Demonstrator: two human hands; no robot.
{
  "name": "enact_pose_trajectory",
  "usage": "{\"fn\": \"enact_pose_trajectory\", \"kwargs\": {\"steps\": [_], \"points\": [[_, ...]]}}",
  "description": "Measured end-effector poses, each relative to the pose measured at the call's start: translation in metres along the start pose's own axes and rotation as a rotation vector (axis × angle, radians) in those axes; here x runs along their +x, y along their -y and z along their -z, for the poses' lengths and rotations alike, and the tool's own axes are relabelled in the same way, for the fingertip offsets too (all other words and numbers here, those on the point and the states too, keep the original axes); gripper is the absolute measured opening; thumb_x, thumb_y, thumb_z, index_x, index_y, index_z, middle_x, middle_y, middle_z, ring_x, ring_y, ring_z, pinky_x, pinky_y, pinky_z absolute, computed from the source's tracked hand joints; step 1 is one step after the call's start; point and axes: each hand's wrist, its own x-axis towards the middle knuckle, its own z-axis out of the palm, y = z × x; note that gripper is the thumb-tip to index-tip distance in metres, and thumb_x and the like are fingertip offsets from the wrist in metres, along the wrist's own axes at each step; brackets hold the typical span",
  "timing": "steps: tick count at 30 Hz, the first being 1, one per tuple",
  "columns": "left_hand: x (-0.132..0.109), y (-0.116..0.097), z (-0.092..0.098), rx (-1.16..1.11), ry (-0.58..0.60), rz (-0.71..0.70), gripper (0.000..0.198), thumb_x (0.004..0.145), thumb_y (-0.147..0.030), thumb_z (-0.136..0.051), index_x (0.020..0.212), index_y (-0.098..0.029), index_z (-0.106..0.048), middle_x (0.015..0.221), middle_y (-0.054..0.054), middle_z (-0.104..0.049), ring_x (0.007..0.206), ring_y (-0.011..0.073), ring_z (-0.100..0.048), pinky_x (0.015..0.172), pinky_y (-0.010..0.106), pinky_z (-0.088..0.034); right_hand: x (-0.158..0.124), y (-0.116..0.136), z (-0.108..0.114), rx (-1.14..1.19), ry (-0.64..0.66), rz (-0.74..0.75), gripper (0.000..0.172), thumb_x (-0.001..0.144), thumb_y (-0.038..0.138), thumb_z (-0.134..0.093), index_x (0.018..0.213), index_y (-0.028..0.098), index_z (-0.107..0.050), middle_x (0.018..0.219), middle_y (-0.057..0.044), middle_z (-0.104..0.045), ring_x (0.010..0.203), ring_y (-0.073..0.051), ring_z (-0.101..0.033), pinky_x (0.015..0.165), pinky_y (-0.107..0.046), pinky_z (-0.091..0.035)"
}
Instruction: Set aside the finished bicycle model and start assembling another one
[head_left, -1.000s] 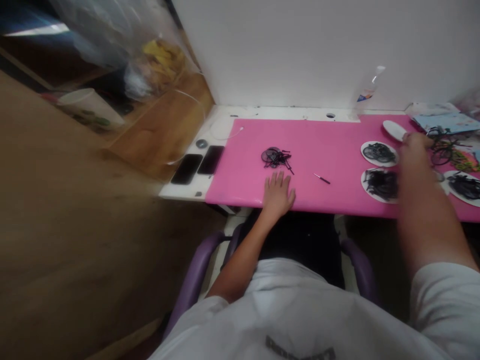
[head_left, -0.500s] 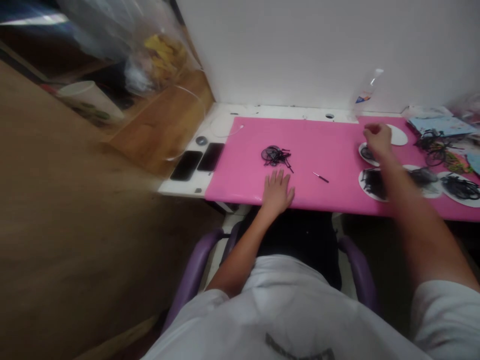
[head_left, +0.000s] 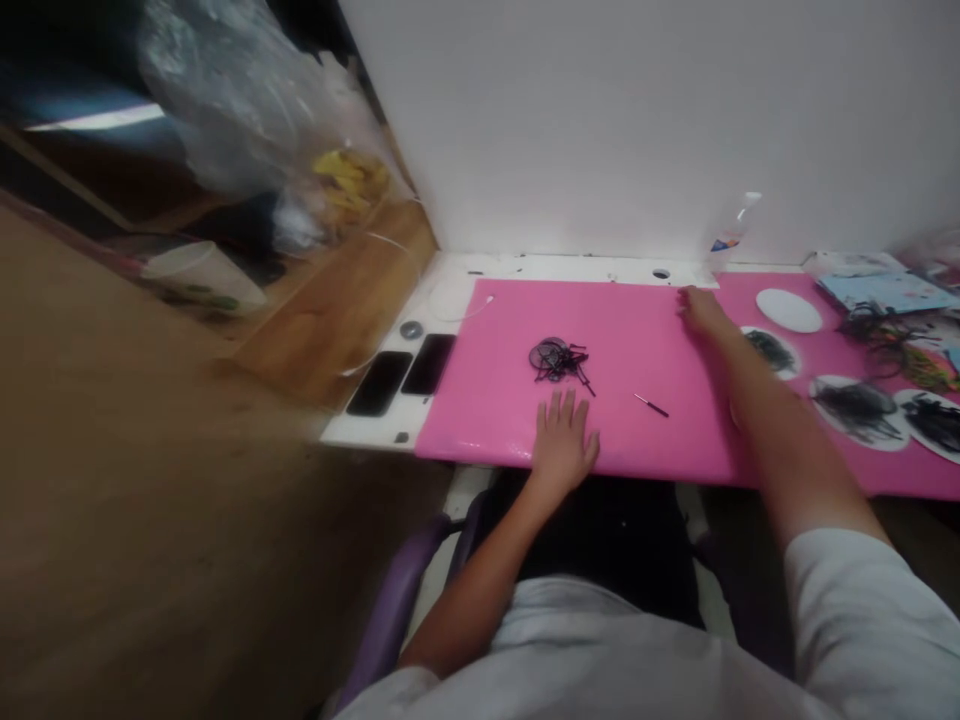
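My left hand [head_left: 564, 440] lies flat and open on the near edge of the pink mat [head_left: 630, 320], fingers spread. Just beyond its fingertips sits a small heap of black wire-like parts [head_left: 559, 360]. A thin dark-tipped pin tool [head_left: 651, 405] lies on the mat to the right of the heap. My right hand [head_left: 699, 306] reaches across to the far edge of the mat, near a clear plastic bottle [head_left: 731, 235]. Its fingers are blurred and small, so whether they grip anything does not show.
White plates with black parts [head_left: 859, 412] sit on the right, one empty plate [head_left: 789, 310] behind them, a blue booklet [head_left: 885, 290] beyond. Two dark phones [head_left: 405, 372] lie left of the mat. A plastic bag [head_left: 225, 110] and a white cup [head_left: 202, 275] stand far left. A purple chair arm [head_left: 397, 610] is below.
My right hand has swept left from the plates and tangled black parts at the far right to the mat's far edge by the bottle. The left hand has stayed flat. The view has tilted.
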Motion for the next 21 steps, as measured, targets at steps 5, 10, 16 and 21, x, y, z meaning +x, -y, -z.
{"fn": "enact_pose_trajectory", "kwargs": {"steps": [5,10,16,21], "points": [[-0.001,0.0,-0.003,0.017,-0.003,-0.005,0.065,0.113,-0.047,-0.045,0.17,-0.016,-0.048,0.185,0.015,-0.03,0.174,0.0402,-0.027,0.142,0.067,-0.027,0.031,-0.012,0.003,-0.101,0.042,-0.071,0.055,0.1,0.02,-0.072,0.153,0.018,-0.061,0.153,-0.025,-0.063,0.138,-0.037,-0.058,0.117,-0.052,-0.047],[-0.002,0.002,-0.007,0.037,-0.007,-0.014,0.067,0.113,-0.049,-0.045,0.172,-0.017,-0.046,0.186,0.016,-0.028,0.174,0.0415,-0.026,0.141,0.069,-0.028,0.054,-0.02,0.0,-0.159,0.016,-0.084,0.057,0.106,0.026,-0.065,0.162,0.016,-0.057,0.152,-0.025,-0.065,0.14,-0.036,-0.055,0.116,-0.052,-0.047],[-0.003,0.004,-0.01,0.038,-0.023,-0.029,0.068,0.112,-0.049,-0.051,0.172,-0.017,-0.046,0.185,0.017,-0.029,0.173,0.0431,-0.027,0.139,0.071,-0.03,0.071,-0.021,-0.003,-0.233,0.027,-0.032,0.045,0.106,0.031,-0.069,0.146,0.012,-0.072,0.152,-0.026,-0.063,0.135,-0.039,-0.048,0.108,-0.051,-0.042],[-0.005,0.003,-0.009,0.027,-0.06,-0.039,0.067,0.112,-0.045,-0.052,0.171,-0.015,-0.046,0.185,0.018,-0.03,0.173,0.0443,-0.027,0.139,0.071,-0.029,0.073,-0.022,-0.007,-0.213,-0.037,0.022,0.027,0.108,0.027,-0.065,0.127,0.014,-0.079,0.134,-0.024,-0.069,0.118,-0.031,-0.049,0.099,-0.048,-0.038]]}}
